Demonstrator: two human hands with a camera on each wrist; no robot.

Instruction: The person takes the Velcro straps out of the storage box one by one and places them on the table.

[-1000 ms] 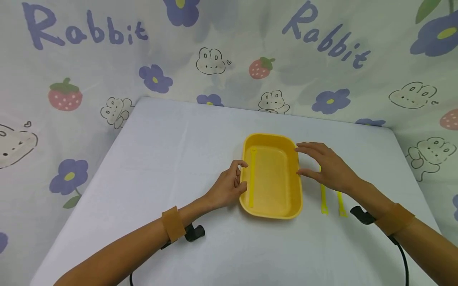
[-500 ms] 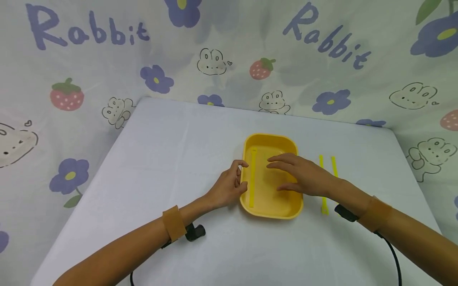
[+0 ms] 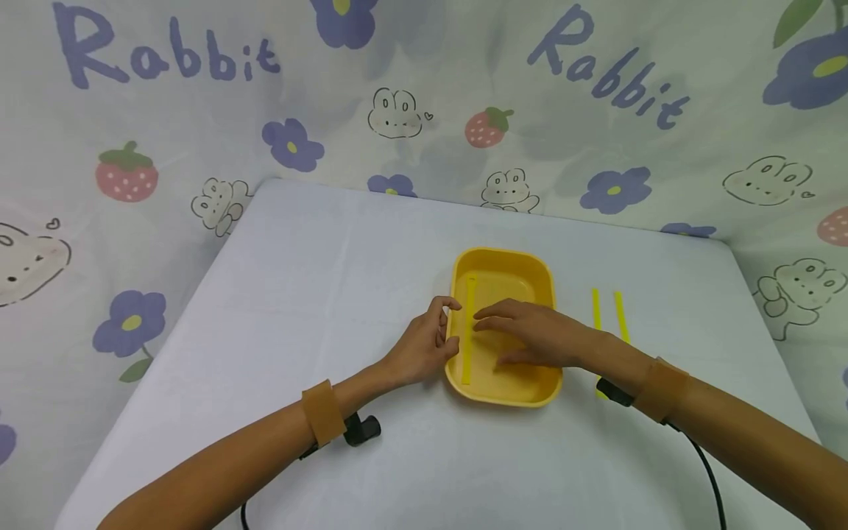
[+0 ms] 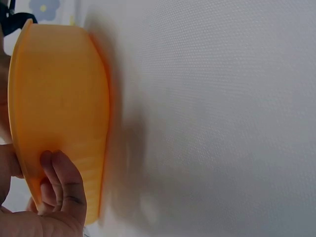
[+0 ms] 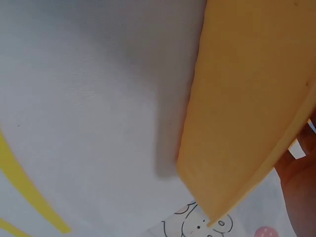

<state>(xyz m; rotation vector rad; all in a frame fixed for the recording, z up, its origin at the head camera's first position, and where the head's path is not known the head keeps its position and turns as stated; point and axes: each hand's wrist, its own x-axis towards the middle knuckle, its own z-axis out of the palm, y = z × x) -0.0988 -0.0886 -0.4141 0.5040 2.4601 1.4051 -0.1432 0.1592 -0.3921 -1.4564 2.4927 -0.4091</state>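
Observation:
A yellow tray [image 3: 513, 379] stands on the white table. My left hand [image 3: 422, 344] holds its left rim; in the left wrist view the fingers [image 4: 69, 185] lie against the outer wall and the thumb is at the rim. Inside the tray, along its left side, lies a flat yellow strip [image 3: 468, 331]. My right hand [image 3: 539, 333] is over the tray's inside, fingers apart and pointing toward that strip; nothing shows between them. In the right wrist view the tray's outer wall [image 5: 242, 98] hides most of this hand.
Two more yellow strips [image 3: 596, 309] lie side by side on the table [image 3: 331, 294], right of the tray, partly hidden under my right forearm. A printed cloth [image 3: 424, 66] hangs behind the table. Each wrist carries a band [image 3: 323, 412] with a small black camera.
My right hand has moved left from the tray's right rim to over its inside, near the strip. The left hand stays at the left rim, and the tray has barely moved.

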